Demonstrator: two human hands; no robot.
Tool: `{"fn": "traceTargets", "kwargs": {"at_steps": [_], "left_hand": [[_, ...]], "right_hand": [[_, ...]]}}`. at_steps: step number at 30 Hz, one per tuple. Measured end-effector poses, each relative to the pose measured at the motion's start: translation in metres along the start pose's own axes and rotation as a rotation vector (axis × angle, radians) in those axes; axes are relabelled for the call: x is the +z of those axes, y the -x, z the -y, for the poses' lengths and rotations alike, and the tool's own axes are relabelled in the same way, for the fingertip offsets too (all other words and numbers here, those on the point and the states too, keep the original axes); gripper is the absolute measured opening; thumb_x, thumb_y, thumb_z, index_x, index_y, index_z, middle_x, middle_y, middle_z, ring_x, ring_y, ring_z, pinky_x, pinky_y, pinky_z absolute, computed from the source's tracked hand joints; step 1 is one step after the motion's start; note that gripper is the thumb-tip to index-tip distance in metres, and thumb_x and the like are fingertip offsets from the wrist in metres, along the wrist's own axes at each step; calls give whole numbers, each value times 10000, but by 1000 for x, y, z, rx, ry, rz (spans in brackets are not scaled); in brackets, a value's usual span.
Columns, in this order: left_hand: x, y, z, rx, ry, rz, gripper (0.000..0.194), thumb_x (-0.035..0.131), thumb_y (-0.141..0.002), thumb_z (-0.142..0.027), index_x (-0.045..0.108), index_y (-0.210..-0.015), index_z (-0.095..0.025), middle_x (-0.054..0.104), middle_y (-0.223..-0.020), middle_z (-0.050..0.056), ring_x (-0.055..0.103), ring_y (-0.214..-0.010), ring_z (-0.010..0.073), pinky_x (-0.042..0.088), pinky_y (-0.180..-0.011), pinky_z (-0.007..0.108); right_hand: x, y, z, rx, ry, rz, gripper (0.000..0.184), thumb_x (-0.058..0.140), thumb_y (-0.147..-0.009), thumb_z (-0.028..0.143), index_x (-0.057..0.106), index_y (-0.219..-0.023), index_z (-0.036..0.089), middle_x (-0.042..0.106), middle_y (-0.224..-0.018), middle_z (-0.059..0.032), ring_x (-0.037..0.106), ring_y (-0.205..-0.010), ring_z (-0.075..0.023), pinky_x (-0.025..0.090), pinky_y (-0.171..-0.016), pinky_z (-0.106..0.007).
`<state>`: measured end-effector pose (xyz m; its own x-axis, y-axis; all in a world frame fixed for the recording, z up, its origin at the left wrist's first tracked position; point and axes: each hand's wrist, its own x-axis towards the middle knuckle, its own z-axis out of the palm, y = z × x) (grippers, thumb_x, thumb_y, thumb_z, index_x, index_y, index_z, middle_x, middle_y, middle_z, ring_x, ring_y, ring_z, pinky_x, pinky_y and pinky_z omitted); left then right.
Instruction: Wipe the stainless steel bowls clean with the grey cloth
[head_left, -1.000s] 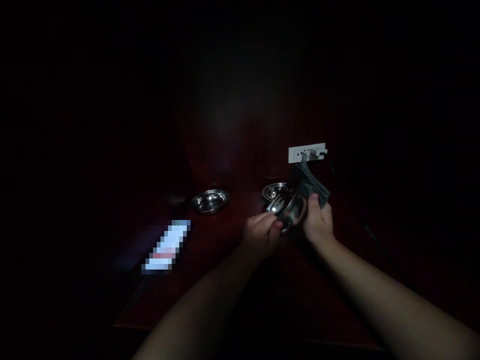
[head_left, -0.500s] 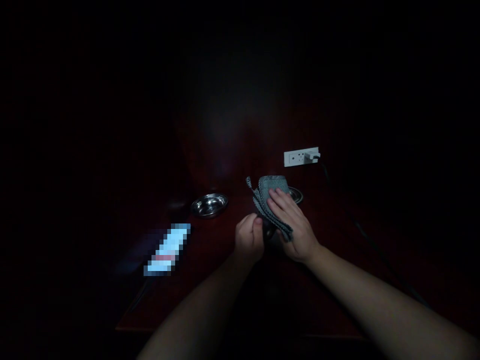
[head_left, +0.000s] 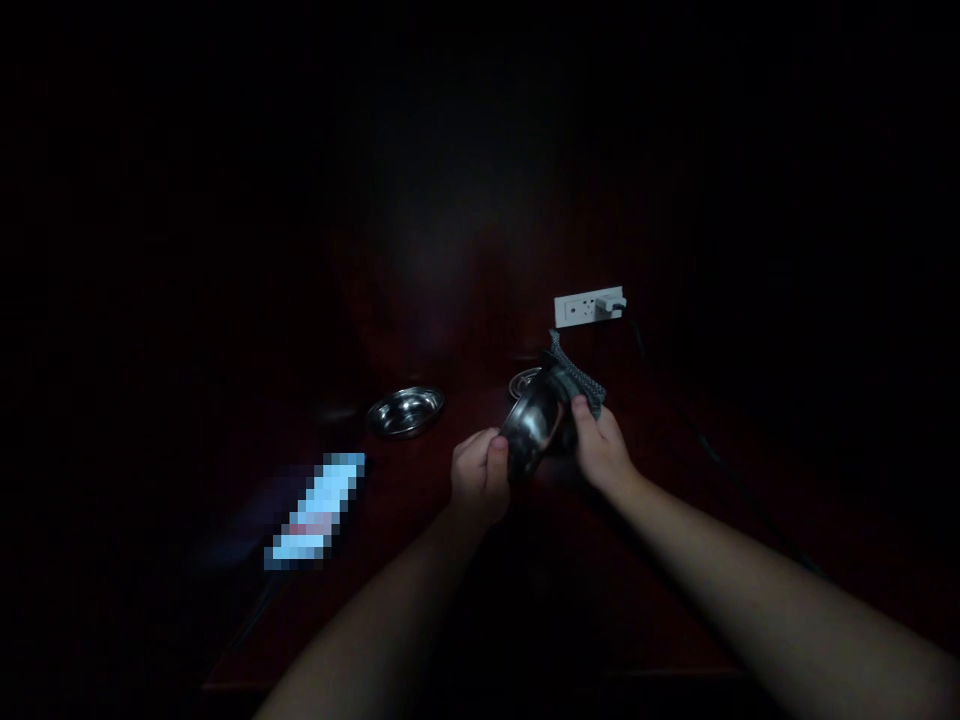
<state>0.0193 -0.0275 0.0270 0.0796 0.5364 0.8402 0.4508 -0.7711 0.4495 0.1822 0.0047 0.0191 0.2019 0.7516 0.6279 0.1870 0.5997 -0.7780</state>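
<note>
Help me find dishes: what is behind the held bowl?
Just behind the bowl, the left part of a dish shows; the rest, and anything else there, is covered.

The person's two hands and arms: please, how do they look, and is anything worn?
The left hand and right hand are ungloved. The left forearm and right forearm show no sleeve, watch or bracelet. Dim light leaves small rings uncertain.

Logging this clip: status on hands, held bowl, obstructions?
Left hand gripping tilted bowl. Right hand holding cloth at bowl's side. Dish behind, partly hidden.
</note>
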Motion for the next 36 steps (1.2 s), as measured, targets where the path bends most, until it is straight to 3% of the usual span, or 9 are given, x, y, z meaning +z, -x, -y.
{"fn": "traceTargets", "kwargs": {"at_steps": [8, 20, 36], "left_hand": [[0, 1, 1, 46, 73, -10, 411, 322, -925, -340, 405, -553, -186, 428, -516, -8, 422, -491, 111, 308, -503, 259], [-3, 1, 1, 38, 116, 55, 375, 364, -894, -378, 439, -586, -177, 442, -538, -4, 421, -506, 116, 306, -504, 260], [-3, 0, -2, 25, 128, 58, 378, 380, -886, -396, 446, -587, -176, 453, -536, 0, 432, -510, 117, 316, -503, 258]], "right_hand": [[-4, -7, -3, 130, 3, -3, 488, 368, -855, 599, 585, -707, 187, 623, -703, -35, 581, -696, -205, 447, -677, -338], [-4, -8, -9, 125, -37, 14, 488, 379, -850, 612, 595, -735, 190, 624, -701, -31, 572, -682, -203, 447, -665, -337], [-6, -9, -8, 108, -26, 18, 473, 381, -846, 606, 569, -716, 192, 608, -709, -28, 565, -698, -200, 434, -691, -337]]}}
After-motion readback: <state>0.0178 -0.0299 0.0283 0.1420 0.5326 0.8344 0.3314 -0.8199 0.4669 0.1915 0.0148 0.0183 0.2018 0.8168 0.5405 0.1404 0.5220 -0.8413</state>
